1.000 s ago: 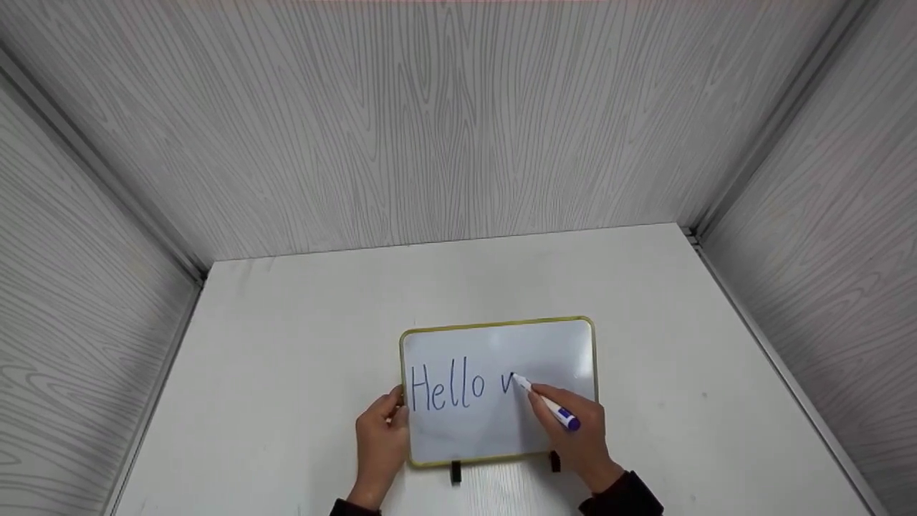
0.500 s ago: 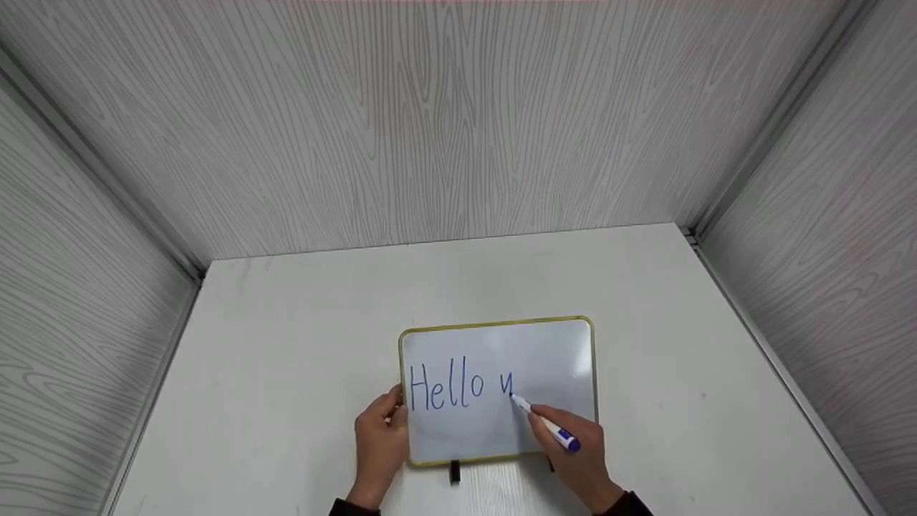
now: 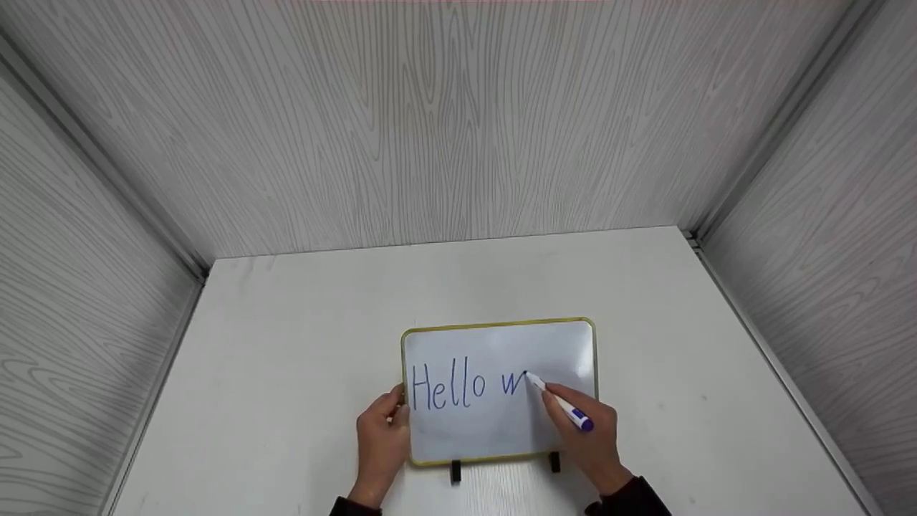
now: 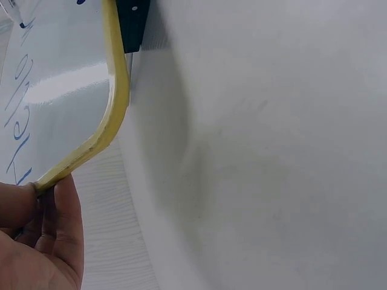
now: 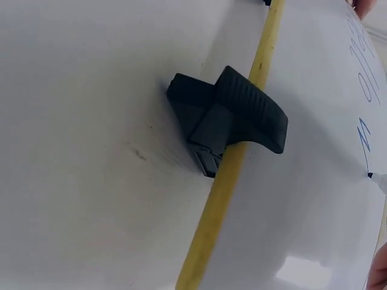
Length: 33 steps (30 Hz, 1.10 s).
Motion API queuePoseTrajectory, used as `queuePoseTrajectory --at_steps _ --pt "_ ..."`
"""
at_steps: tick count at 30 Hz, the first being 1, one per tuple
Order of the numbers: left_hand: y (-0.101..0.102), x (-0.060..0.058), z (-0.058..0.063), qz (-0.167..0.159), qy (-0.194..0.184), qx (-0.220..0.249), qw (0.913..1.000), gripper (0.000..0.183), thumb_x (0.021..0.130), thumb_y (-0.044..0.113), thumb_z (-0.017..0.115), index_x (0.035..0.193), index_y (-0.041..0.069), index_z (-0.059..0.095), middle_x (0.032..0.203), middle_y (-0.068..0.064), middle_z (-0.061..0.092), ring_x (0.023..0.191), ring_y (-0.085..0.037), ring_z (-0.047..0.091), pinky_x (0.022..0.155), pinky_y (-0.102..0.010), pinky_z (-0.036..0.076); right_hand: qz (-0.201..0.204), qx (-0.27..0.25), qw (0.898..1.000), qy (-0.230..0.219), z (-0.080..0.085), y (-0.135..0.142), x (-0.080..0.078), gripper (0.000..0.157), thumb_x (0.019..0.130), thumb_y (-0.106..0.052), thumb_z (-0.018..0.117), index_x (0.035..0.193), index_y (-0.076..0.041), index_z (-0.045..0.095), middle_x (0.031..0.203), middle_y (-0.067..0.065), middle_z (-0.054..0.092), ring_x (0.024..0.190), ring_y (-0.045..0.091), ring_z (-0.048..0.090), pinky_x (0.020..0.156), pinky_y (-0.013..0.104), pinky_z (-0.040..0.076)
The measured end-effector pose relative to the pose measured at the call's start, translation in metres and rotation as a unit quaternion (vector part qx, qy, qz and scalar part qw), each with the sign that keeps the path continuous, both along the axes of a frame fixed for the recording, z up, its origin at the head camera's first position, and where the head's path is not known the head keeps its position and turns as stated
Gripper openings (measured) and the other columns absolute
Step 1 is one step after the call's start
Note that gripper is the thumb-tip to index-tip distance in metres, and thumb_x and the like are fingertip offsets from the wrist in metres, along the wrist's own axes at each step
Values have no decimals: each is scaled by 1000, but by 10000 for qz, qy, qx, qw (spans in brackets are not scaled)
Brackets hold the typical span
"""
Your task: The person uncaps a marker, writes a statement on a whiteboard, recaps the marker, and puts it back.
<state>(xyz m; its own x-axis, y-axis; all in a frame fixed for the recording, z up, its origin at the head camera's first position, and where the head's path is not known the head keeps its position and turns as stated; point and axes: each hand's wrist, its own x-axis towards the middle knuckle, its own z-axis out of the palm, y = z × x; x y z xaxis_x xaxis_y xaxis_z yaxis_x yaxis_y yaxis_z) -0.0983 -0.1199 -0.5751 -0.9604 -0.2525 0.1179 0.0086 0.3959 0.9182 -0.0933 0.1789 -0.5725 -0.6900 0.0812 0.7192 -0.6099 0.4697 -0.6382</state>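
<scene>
A small whiteboard (image 3: pixel 473 433) with a yellow frame stands near the front of the table, bearing "Hello w" in blue ink. My left hand (image 3: pixel 382 444) grips its left edge; in the left wrist view the thumb of that hand (image 4: pixel 36 241) lies on the front and fingers behind. Between thumb and fingers my right hand (image 3: pixel 591 437) pinches a white marker (image 3: pixel 562 405) with a purple-blue end. The marker's dark tip touches the board at the upper end of the "w". Only the tip of the marker (image 5: pixel 378 180) shows at the right wrist view's edge.
Two black clip feet hold the board's lower edge, a left foot (image 3: pixel 455 471) and a right foot (image 3: pixel 555 461); the right foot (image 5: pixel 233 115) looms large in the right wrist view. Wood-grained panels (image 3: pixel 430 122) wall in the white table (image 3: pixel 286 344) at the back and sides.
The marker tip went down, then up and to the right, turning the single slanted strokes into a "w". My right hand shifted slightly right with it. My left hand kept its grip on the board.
</scene>
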Motion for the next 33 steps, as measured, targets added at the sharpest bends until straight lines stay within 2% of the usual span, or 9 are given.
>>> queuePoseTrajectory --at_steps 5,13,19,25,29,33 --pt "1 0 2 -54 -51 27 10000 40 90 -18 63 128 -8 70 105 -11 75 85 -18 60 73 -27 50 -296 -62 9995 -62 -2 4 6 32 71 17 83 99 2 82 93 14 79 83 17 77 78 15 55" --pt "1 0 2 30 -48 -155 9999 39 91 -17 63 128 -8 69 103 -10 75 86 -19 62 75 -28 51 -67 -273 9996 -101 -3 8 6 32 73 18 82 101 2 81 93 14 79 87 6 74 76 16 55" --pt "1 1 2 78 -74 -159 9998 39 91 -17 63 128 -8 70 103 -11 75 85 -19 62 75 -28 51 147 -206 9996 -90 -6 5 7 32 73 16 83 101 1 81 94 14 79 84 16 77 78 17 56" --pt "1 1 2 104 -50 -114 9999 39 90 -17 64 128 -8 70 103 -11 75 85 -19 62 75 -27 51 239 65 9997 32 -10 4 10 31 72 15 84 98 1 82 92 13 79 80 20 77 76 17 56" --pt "1 1 2 123 -34 -103 9999 39 90 -17 64 127 -7 71 101 -10 76 85 -19 62 74 -27 51 161 165 9997 -73 -11 5 13 31 72 16 83 98 0 82 92 11 80 79 22 77 77 18 56" --pt "1 1 2 73 -4 -76 9999 39 90 -18 63 126 -7 71 103 -11 76 85 -19 62 74 -27 50 18 153 9997 -197 -9 8 16 33 71 17 84 98 -2 83 92 8 80 82 16 77 76 17 56"
